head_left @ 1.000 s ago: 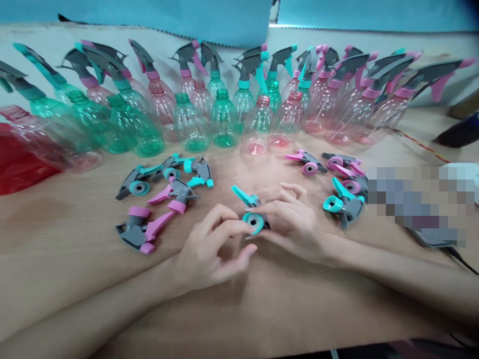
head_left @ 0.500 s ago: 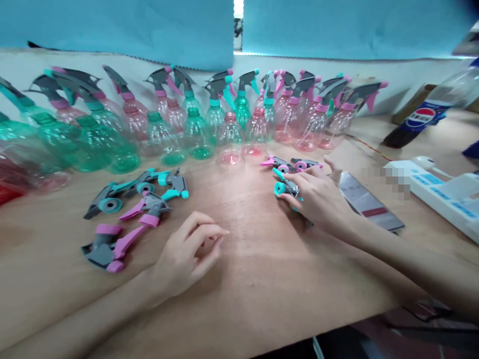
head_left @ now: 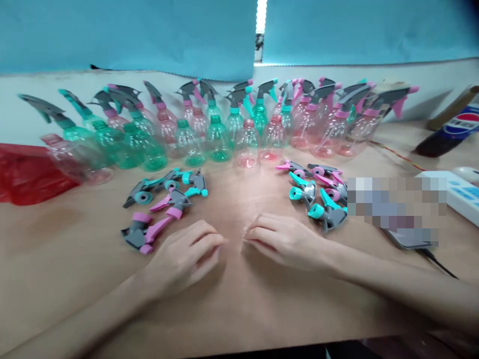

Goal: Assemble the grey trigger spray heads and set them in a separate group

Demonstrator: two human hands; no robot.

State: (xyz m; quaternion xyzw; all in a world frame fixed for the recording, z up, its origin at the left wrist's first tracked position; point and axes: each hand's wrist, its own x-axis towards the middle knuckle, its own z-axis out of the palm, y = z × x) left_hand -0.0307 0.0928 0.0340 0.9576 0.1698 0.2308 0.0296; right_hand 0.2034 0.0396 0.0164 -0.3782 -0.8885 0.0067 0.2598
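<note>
My left hand [head_left: 190, 254] rests low over the table with its fingers curled together, and I see nothing in them. Facing it across a narrow gap, my right hand [head_left: 282, 240] also has its fingers bent and pressed together, with no object showing. Just beyond the left hand lies a pink and grey spray head [head_left: 138, 232], part of a loose group of several. To the right of my right hand is a turquoise and grey spray head [head_left: 328, 215], beside another turquoise one [head_left: 303, 192] and several pink ones.
Several green and pink bottles stand along the back, some open like this clear-pink bottle [head_left: 247, 147], others with spray heads fitted. A red plastic bag [head_left: 33, 174] lies left. At right are a partly blurred phone [head_left: 406, 239], a power strip [head_left: 464, 194] and a cola bottle [head_left: 449, 129].
My right hand has left the turquoise spray head at the right and come back to the middle, fingers now together. The left hand stays near its place. The view has shifted left.
</note>
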